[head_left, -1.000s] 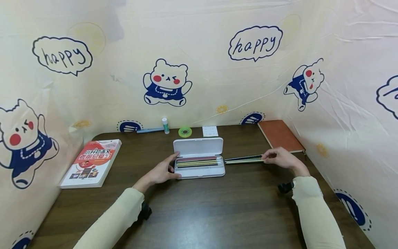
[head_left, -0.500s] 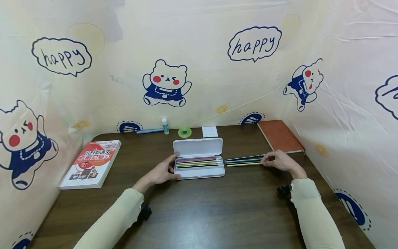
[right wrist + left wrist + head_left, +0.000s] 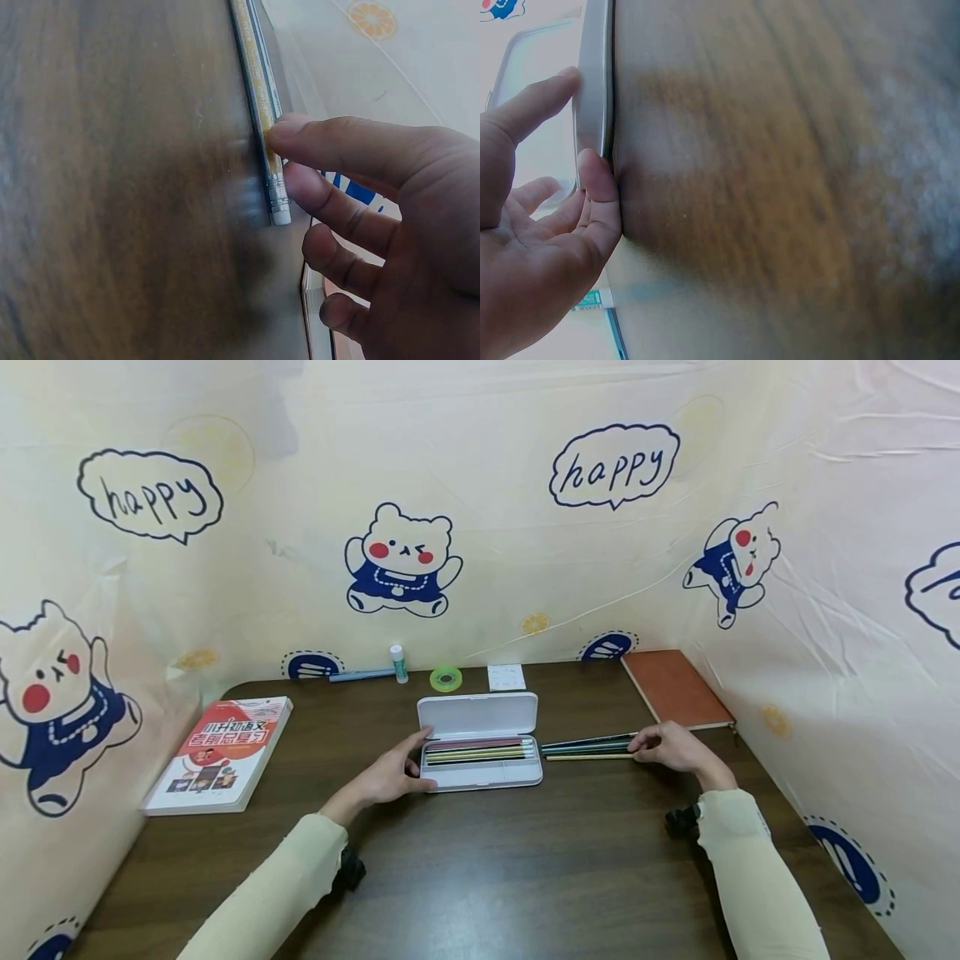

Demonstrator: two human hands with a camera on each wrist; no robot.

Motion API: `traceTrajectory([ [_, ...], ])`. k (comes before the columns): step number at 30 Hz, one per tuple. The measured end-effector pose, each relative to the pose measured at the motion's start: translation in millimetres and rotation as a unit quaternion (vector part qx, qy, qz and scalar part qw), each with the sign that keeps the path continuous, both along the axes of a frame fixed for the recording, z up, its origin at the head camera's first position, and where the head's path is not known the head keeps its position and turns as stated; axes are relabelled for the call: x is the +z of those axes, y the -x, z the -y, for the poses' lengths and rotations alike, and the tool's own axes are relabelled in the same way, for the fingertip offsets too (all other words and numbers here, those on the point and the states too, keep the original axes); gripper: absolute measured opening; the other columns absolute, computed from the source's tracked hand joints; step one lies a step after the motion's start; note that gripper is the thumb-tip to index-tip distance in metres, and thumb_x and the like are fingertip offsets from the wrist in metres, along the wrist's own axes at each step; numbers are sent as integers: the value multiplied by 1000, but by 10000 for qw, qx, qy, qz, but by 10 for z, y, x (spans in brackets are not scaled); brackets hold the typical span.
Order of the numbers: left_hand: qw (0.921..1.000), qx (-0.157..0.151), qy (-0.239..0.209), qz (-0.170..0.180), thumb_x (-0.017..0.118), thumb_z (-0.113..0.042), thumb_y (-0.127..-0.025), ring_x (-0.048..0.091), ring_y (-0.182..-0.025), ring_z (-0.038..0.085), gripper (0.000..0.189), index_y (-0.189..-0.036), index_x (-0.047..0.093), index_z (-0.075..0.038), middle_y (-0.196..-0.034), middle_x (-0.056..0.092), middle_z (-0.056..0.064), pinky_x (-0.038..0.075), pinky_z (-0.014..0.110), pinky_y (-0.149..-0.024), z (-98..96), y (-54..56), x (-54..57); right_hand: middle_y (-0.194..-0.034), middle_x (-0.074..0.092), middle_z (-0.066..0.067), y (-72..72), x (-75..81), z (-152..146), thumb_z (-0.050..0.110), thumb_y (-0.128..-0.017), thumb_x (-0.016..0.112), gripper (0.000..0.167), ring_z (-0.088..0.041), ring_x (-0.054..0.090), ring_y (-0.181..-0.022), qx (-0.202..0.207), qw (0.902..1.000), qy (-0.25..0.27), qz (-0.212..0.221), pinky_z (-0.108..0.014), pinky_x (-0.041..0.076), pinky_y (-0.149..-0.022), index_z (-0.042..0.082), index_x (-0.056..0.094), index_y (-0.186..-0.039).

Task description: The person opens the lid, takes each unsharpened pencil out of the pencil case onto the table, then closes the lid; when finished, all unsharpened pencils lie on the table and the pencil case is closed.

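Observation:
A white pencil case point(image 3: 477, 716) lies with its lid up in the middle of the table, several pencils point(image 3: 476, 753) in its rear compartment. My left hand point(image 3: 384, 774) grips its left end, thumb at the front corner and index finger at the hinge side. In the left wrist view the fingertips press on the side wall of the case point(image 3: 594, 97). To the right, several dark, green and yellow pencils point(image 3: 588, 747) lie side by side. Thumb and index finger of my right hand point(image 3: 670, 748) pinch their right ends; the right wrist view shows a yellow pencil point(image 3: 259, 82) with a white eraser.
A red-and-white book point(image 3: 217, 756) lies at the left, a brown notebook point(image 3: 675, 687) at the right back. Along the back edge are a blue pen point(image 3: 362, 676), a glue stick point(image 3: 399, 665), a green tape roll point(image 3: 446, 678) and a white notepad point(image 3: 507, 677).
The pencils under my right hand have fanned out, the yellow one shifting toward the front. My right hand has moved slightly down and left. My left hand and the case stay put.

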State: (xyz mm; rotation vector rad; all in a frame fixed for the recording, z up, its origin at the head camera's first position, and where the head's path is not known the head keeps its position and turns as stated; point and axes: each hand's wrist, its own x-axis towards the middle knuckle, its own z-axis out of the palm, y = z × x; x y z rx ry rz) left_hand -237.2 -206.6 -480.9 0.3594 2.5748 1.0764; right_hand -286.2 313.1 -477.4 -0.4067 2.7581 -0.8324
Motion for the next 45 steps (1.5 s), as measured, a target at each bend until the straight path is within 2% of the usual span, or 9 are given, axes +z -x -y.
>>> traceTrajectory([
  [8,10000,65,27,18,79,-27,-87,53,-91,19,94,-160,19,-24,-146,43,15,44,32,-79,0,5,27,-105,75,-6,11,51,35,17,-92,71,10,-26,65,-101,112,9998,120,-150,-54,48,-94,16,76,-101],
  [15,10000,39,51,10,78,-28,-87,53,-92,19,94,-160,19,-24,-146,43,15,44,31,-80,6,19,18,-107,73,-4,13,135,214,23,-94,70,18,-22,63,-101,158,9991,380,-127,-45,48,-91,15,74,-109],
  [21,10000,24,77,-30,79,-29,-87,54,-92,18,94,-160,19,-23,-146,44,16,44,30,-79,10,31,12,-104,72,-4,25,195,507,21,-94,69,19,-19,59,-93,400,9974,542,-250,-35,48,-82,12,74,-110],
  [27,10000,16,52,-26,79,-28,-87,54,-91,18,95,-160,20,-22,-146,44,16,44,30,-79,4,31,4,-101,72,-1,35,229,881,19,-94,69,19,-19,59,-90,571,9964,584,-218,-35,48,-81,11,74,-111],
  [32,10000,51,65,-39,79,-28,-86,54,-92,17,94,-160,20,-23,-146,45,13,44,31,-80,1,28,-18,-101,73,3,62,180,1161,20,-94,69,17,-15,60,-89,968,9930,609,-289,-32,48,-81,15,74,-109],
  [38,10000,52,58,-62,80,-29,-86,54,-92,17,95,-160,21,-23,-146,45,13,43,32,-80,1,29,-34,-97,73,4,71,134,1439,17,-92,71,15,-12,58,-83,1300,9882,698,-422,-29,48,-74,12,74,-106],
  [45,10000,57,47,-48,80,-30,-86,54,-92,17,95,-160,20,-24,-146,45,13,43,32,-80,5,33,-47,-102,74,2,35,111,1680,14,-92,71,15,-15,61,-87,1600,9855,296,-490,-32,50,-80,14,75,-106],
])
